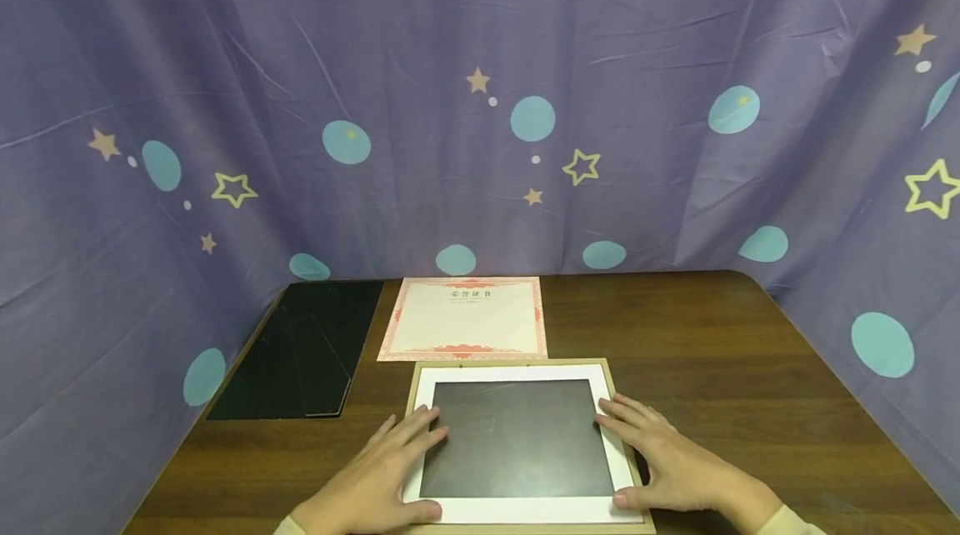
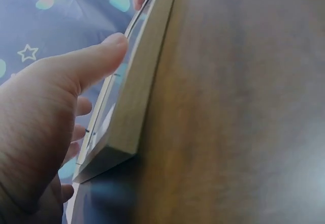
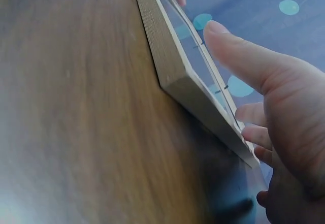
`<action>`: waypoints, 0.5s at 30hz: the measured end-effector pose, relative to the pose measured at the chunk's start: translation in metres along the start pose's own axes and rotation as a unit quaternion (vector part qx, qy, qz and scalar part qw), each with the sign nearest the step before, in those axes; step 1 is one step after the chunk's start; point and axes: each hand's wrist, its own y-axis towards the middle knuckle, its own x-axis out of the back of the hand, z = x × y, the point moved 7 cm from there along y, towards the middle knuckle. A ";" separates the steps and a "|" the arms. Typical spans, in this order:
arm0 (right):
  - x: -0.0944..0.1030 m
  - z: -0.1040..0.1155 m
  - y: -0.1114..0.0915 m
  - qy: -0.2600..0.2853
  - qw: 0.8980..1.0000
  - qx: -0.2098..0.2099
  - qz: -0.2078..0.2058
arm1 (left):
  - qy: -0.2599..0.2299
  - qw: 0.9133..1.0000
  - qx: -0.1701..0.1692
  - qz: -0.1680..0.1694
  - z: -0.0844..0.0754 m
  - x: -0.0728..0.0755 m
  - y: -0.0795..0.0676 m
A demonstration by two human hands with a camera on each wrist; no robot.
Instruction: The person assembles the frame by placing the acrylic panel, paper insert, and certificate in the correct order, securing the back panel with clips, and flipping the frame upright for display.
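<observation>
Since the frame (image 2: pixel 136 87) sits flat on the surface (image 1: pixel 765 385), we rest left hand (image 1: pixel 382 468) and right hand (image 1: pixel 675 458), loosely spread, gripping nothing, on the white mat's (image 1: pixel 525 509) opposite sides, presumably for balance, certificate (image 1: pixel 468 324) and black board (image 1: pixel 292 352) parked outside it, likely for room.

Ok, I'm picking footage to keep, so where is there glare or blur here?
Head view: mostly sharp, soft sheen on the dark panel, smallest print on the paper unreadable; left wrist view: pale glare on the table at lower right, wood grain smeared; right wrist view: similar glare at lower left, with a dark patch beside the frame.
</observation>
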 end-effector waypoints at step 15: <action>-0.009 -0.017 0.009 -0.006 0.999 -0.016 0.032 | -0.006 0.999 0.032 0.028 0.029 -0.003 0.011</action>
